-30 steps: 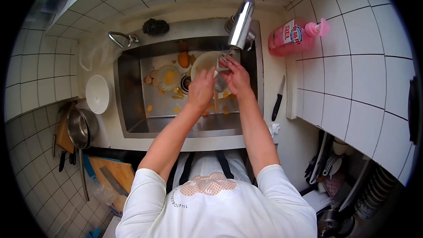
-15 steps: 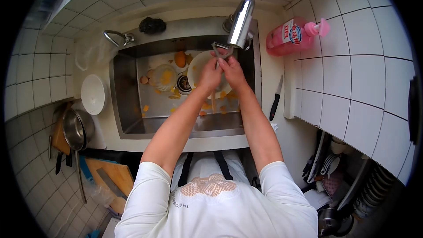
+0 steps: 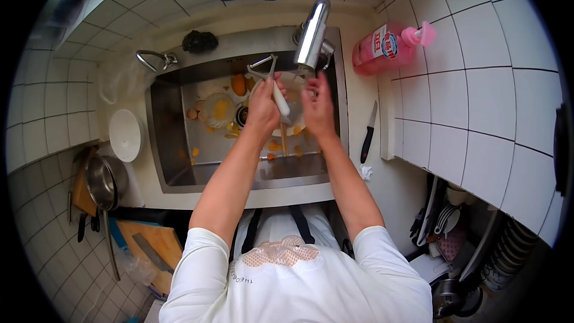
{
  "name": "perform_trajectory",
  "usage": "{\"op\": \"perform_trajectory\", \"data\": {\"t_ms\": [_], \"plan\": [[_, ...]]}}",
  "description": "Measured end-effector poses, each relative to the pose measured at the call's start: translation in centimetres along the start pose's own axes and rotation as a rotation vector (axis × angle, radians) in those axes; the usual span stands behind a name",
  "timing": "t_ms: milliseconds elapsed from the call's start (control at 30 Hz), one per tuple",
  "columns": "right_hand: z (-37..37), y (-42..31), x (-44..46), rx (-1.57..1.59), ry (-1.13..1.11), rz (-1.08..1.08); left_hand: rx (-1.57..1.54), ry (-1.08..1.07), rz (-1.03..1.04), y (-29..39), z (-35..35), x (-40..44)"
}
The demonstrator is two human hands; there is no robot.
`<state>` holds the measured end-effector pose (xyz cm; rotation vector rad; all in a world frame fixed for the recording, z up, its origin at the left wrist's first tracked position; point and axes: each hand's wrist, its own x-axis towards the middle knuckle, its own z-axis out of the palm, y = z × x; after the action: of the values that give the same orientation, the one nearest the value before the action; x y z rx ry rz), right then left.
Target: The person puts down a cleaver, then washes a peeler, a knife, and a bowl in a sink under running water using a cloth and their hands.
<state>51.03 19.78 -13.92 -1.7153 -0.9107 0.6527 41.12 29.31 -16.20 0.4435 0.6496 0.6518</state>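
Observation:
My left hand (image 3: 265, 103) is closed around a peeler (image 3: 280, 100), its metal head pointing up and its white handle slanting down to the right. Just below the spout of the chrome faucet (image 3: 311, 36) is my right hand (image 3: 318, 101), its fingers apart and slightly blurred, with nothing seen in it. Both hands are over a pale bowl (image 3: 294, 121) in the steel sink (image 3: 197, 174). A clear dish (image 3: 219, 110) with orange bits stands left of the drain. An orange piece (image 3: 238, 85) lies near the sink's back wall.
A pink soap bottle (image 3: 385, 49) and a black-handled knife (image 3: 369, 133) are on the right counter. A white bowl (image 3: 126, 135) stands on the left. Pans (image 3: 101, 182) and a cutting board (image 3: 158, 251) are lower left. A small tap (image 3: 156, 60) is at the back left.
My hands were together near the faucet and have moved apart. The peeler is now in my left hand alone, further left, while my right hand has opened under the faucet.

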Motion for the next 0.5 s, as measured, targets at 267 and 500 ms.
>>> {"op": "perform_trajectory", "data": {"t_ms": [267,500], "plan": [[-0.2,-1.9,3.0,-0.231,0.212,-0.139,-0.005,0.135,-0.116,0.6,0.0,-3.4],[2.1,1.0,-2.0,0.141,-0.215,0.216,-0.030,0.147,-0.136,-0.7,-0.9,-4.5]]}}
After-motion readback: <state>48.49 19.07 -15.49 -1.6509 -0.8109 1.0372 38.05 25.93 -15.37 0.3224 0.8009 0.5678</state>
